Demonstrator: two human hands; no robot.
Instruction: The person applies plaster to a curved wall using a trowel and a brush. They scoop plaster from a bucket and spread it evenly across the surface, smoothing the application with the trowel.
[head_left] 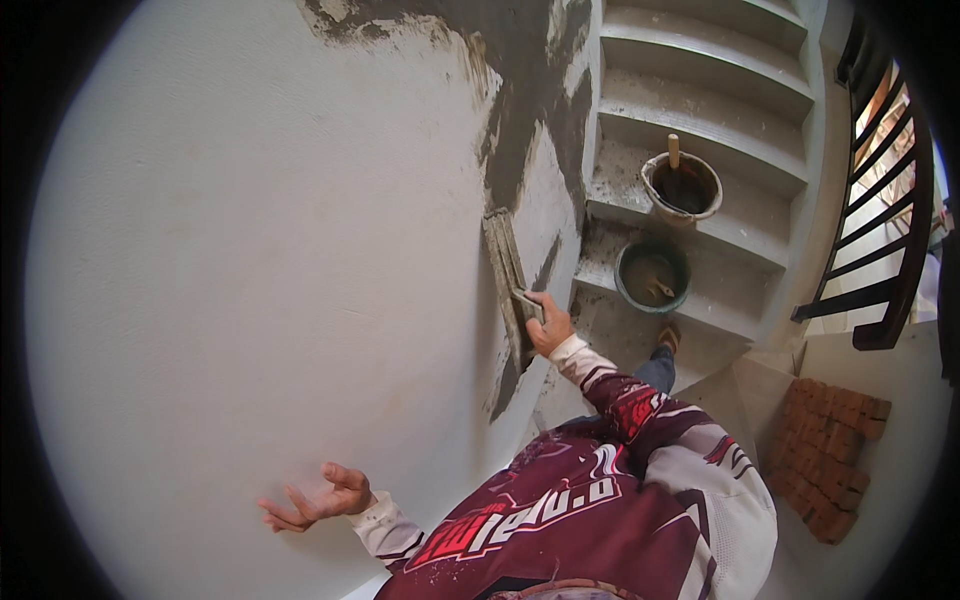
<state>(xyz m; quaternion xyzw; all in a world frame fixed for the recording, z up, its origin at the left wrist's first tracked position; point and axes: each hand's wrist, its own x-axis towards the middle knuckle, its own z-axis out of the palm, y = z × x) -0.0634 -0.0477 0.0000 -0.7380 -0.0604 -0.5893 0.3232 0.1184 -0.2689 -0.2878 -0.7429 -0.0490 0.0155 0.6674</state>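
Note:
My right hand (549,325) is closed round the handle of a long plastering trowel (506,275). The trowel's flat blade stands on edge, close against the white wall (270,260); whether it presses on the surface I cannot tell. Grey wet-looking plaster (525,85) covers an uneven patch of the wall above the trowel, with streaks running down beside it. Nothing is in my left hand (318,498), whose fingers are spread near the lower part of the wall.
White stairs (705,90) climb at the right. A bucket (683,188) with a wooden-handled tool stands on one step; a green bucket (652,275) with cloudy water and a brush stands on a lower one. A dark railing (880,200) and stacked red bricks (823,455) lie further right.

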